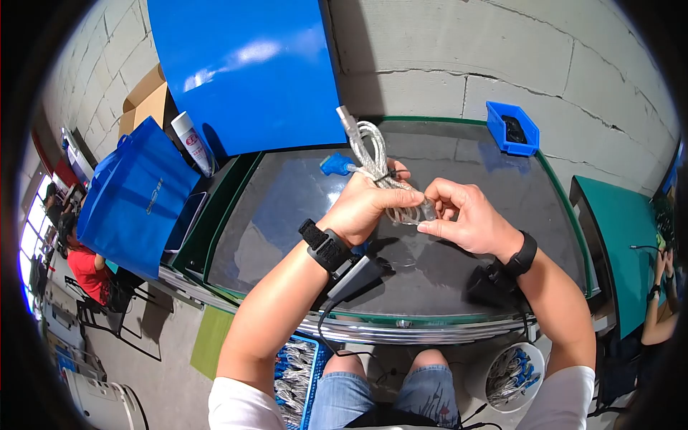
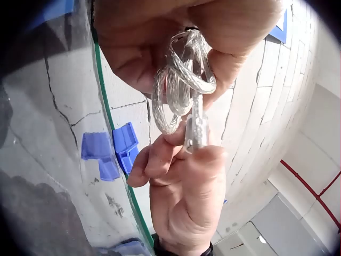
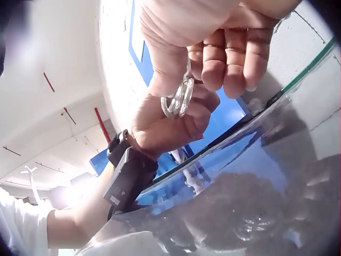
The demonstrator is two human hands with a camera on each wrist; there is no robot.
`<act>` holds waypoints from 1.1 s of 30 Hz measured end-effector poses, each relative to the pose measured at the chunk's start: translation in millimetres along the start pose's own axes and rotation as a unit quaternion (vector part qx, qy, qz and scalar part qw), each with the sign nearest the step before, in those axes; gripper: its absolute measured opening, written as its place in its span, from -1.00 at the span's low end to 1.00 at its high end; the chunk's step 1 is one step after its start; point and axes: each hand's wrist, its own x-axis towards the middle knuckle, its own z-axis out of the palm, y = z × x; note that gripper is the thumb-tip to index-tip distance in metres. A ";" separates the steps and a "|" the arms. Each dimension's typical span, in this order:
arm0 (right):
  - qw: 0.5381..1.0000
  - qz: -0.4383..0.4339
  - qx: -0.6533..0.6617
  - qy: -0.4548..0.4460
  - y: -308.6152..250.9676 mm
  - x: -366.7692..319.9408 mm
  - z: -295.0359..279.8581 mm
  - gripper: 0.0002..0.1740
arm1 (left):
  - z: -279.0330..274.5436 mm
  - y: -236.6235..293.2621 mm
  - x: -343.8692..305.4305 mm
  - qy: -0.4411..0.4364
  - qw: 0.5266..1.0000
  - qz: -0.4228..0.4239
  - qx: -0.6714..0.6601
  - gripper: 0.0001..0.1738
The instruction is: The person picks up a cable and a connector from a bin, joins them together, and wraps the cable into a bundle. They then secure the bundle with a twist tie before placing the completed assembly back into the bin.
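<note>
A coiled cable (image 1: 373, 149) with clear-coated silver braid is held above the table, bundled at its middle by a black tie (image 1: 394, 173). My left hand (image 1: 362, 204) grips the bundle, its thumb laid across the loops. From the coil's far end a pale plug (image 1: 347, 120) points up and away. A blue connector (image 1: 335, 165) sticks out to the left beside my left hand. With thumb and forefinger, my right hand (image 1: 469, 218) pinches a clear plug (image 2: 196, 134) at the near end. In the right wrist view, the loops (image 3: 178, 101) show between both hands.
The table (image 1: 287, 265) has a dark grey, glossy top with a green edge. A small blue bin (image 1: 530, 140) stands at its back right. At the left are a blue bag (image 1: 136, 201) and a spray can (image 1: 192, 142). Below, a blue crate (image 1: 313, 387) and a white bucket (image 1: 539, 387) hold cables.
</note>
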 end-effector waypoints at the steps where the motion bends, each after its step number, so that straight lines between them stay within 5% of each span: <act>1: 1.000 0.002 0.014 -0.008 1.7 0.5 0.5 -0.78 | 0.8 1.4 -1.5 -0.006 1.000 0.007 0.011 -0.59; 8: 0.995 -0.071 -0.059 0.033 2.6 0.7 -3.8 -0.79 | -4.0 -1.1 -0.5 -0.046 0.998 0.042 0.017 -0.65; 12: 0.997 -0.055 -0.039 0.041 -0.5 -0.6 -2.2 -0.76 | -8.9 -2.6 2.1 -0.035 0.997 0.018 -0.073 -0.73; 20: 0.998 -0.003 -0.057 0.007 -3.9 -1.0 -3.9 -0.71 | -2.7 -1.7 -2.3 -0.083 0.994 -0.062 -0.024 -0.67; 23: 0.994 -0.087 0.069 0.018 12.5 0.3 6.3 -0.74 | 5.8 -0.1 -2.9 -0.132 0.987 -0.071 0.049 -0.57; 26: 0.992 0.076 0.100 -0.004 1.9 0.0 -1.6 -0.79 | 5.7 0.9 -2.0 -0.071 0.994 -0.062 -0.050 -0.59; 33: 0.961 0.070 0.257 -0.075 3.7 -1.5 -7.0 -0.76 | 2.3 0.9 -2.6 -0.120 0.989 0.048 -0.065 -0.56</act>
